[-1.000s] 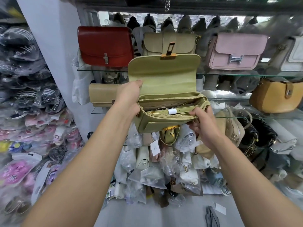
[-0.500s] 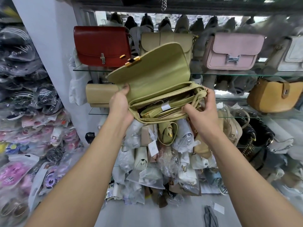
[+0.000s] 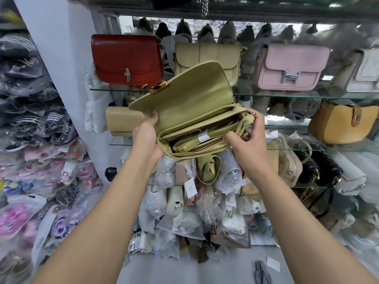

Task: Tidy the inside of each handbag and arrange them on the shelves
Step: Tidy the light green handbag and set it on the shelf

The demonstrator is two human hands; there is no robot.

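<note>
Handbag (image 3: 194, 99), olive, flap open, gripped by left fingers (image 3: 152, 119) and right fingers (image 3: 257, 119).

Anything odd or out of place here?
Olive handbag, held tilted by left hand and right hand, gapes open: flap up, zip undone, strap bundled loosely inside. Beneath it, plastic-wrapped bags lie in a jumbled heap.
</note>
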